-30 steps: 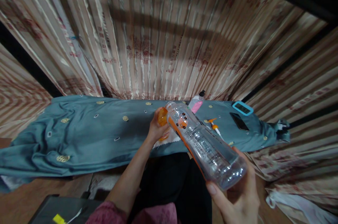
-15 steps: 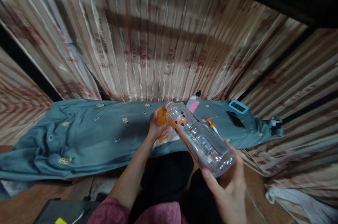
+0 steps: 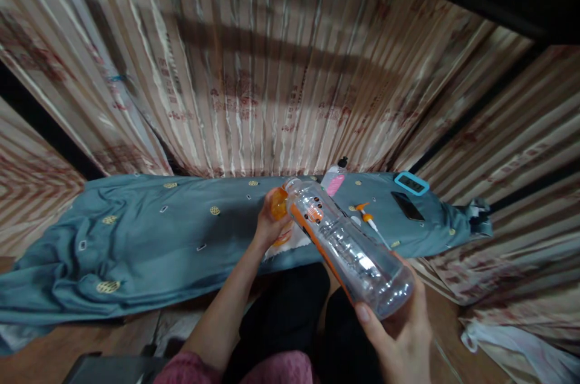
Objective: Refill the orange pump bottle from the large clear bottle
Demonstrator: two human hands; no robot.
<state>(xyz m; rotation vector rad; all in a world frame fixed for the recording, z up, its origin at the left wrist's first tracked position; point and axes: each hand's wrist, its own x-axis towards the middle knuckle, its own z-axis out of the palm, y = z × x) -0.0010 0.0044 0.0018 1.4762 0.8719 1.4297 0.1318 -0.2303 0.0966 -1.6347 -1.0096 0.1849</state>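
Clear bottle (image 3: pixel 348 248), orange stripe, tilted; apparently empty.

Both hands (image 3: pixel 268 222) (image 3: pixel 401 336) forward, fingers curled in grips.

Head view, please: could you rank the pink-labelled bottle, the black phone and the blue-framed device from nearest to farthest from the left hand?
From the left hand:
1. Pink-labelled bottle, just right, by the curtain.
2. Black phone, farther right on the teal cloth.
3. Blue-framed device, beyond the phone, near the cloth's right end.
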